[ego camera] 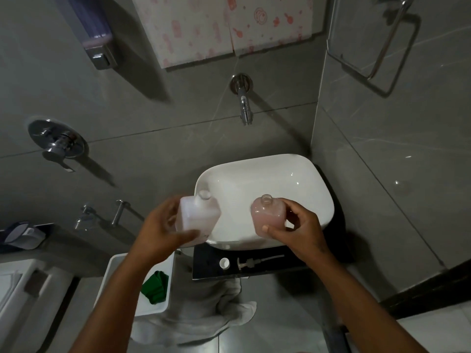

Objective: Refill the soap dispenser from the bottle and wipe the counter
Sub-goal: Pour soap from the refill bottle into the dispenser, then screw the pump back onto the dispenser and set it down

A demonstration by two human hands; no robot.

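My left hand (163,229) grips a whitish refill bottle (197,217) with its cap off, held at the left rim of the white basin (305,179). My right hand (295,233) grips the clear soap dispenser (267,215), partly filled with pink liquid, its neck open, over the basin's front. Both containers are roughly upright and apart from each other. On the black counter (204,266) in front of the basin lie the white bottle cap (224,263) and the pump head (254,262) with its tube. A green cloth (155,286) sits in a white bin (114,273) at the lower left.
A wall tap (244,108) hangs above the basin. A wall-mounted dispenser (99,47) is at the upper left, a mixer handle (57,143) at the left, a towel ring (382,52) at the upper right. A toilet (23,296) stands at the lower left.
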